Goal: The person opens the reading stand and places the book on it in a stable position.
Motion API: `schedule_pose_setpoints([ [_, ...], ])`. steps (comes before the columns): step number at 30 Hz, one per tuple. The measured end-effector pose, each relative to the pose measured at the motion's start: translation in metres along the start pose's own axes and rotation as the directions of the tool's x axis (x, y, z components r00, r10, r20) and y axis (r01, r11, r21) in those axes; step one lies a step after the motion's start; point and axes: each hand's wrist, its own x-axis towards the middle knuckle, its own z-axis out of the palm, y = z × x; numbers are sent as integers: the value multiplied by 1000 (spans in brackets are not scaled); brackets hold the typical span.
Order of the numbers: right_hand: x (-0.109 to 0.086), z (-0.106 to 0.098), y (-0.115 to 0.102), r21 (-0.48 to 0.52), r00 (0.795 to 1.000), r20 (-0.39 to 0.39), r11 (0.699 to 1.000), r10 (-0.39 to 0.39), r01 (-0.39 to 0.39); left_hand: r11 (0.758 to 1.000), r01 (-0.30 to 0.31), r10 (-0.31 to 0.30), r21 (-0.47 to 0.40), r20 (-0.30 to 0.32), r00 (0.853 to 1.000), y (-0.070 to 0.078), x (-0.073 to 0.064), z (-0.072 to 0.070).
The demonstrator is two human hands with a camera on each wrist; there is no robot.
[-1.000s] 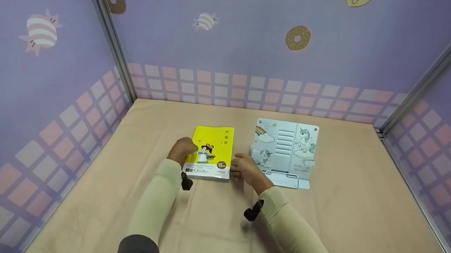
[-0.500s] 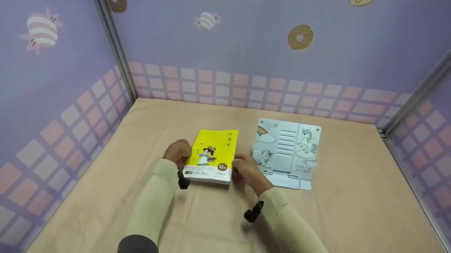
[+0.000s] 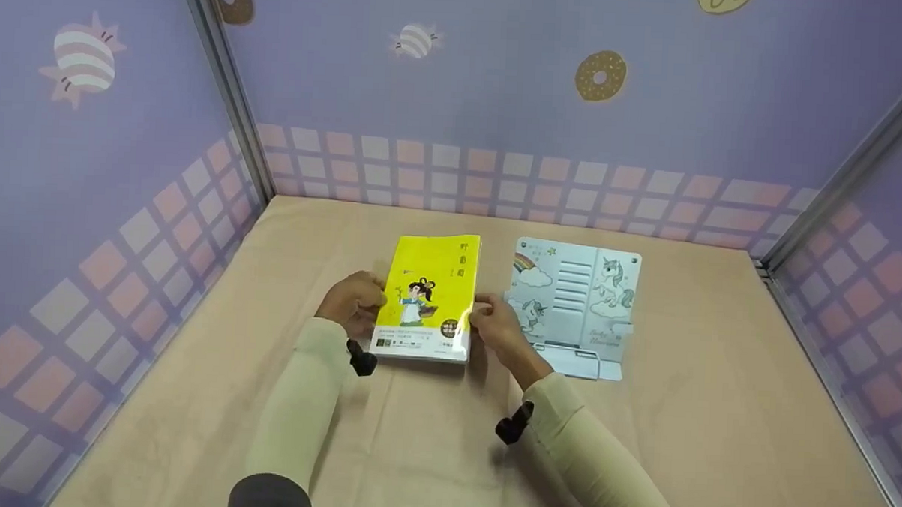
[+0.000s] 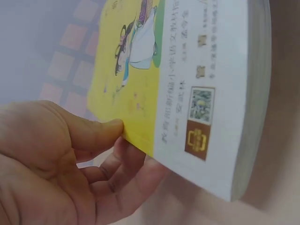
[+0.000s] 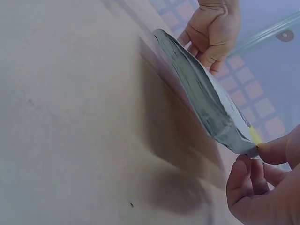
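Observation:
A yellow paperback book [image 3: 431,283] with a white lower band and a cartoon figure on its cover is held up between both hands, its far edge tilted upward. My left hand [image 3: 352,302] pinches its left edge, thumb on the cover and fingers beneath, as the left wrist view of the book [image 4: 140,93] shows. On the opposite edge, my right hand [image 3: 499,326] pinches the book near its lower corner. From the right wrist, the page edges of the book [image 5: 201,89] appear above the cloth, with a shadow below.
Just right of my right hand stands a pale blue metal book stand [image 3: 570,288] with unicorn prints and a wire holder at its front. A beige cloth [image 3: 414,447] covers the table. Purple printed panels [image 3: 486,97] enclose the back and sides.
The book lay flat on the cloth a second ago. Both hands now grip its side edges, and it has been raised and tipped up toward me. The book stand has not moved.

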Motion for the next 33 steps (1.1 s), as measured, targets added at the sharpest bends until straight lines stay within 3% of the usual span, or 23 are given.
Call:
schedule_pose_setpoints([
  [3, -5, -3, -5, -47, 998, -21, 997, -58, 57, 993, -24, 27, -115, 23, 999, 2, -2, 2],
  [5, -6, -7, -9, -81, 994, -34, 992, -105, 102, 991, -51, 56, -123, 38, 998, 5, -3, 2],
  [8, -8, -13, -14, -141, 983, -57, 976, -177, 167, 991, -134, 134, -3, 31, 991, 10, -2, 3],
  [11, -9, -20, -16, -203, 967, -89, 955, -237, 216, 966, -221, 220, 130, 26, 975, 15, 0, 6],
  [13, -9, -27, -17, -246, 955, -110, 938, -277, 244, 950, -270, 268, 159, 36, 963, 19, 0, 10],
  [19, -9, -51, -20, -306, 915, -162, 901, -369, 309, 915, -391, 387, 95, 60, 920, 29, -6, 26],
  [26, -11, -85, -26, -333, 888, -238, 892, -393, 306, 857, -513, 512, 57, 28, 858, 50, -16, 55],
  [33, -12, -116, -29, -326, 857, -291, 886, -425, 329, 803, -593, 594, 63, 4, 805, 67, -21, 84],
])
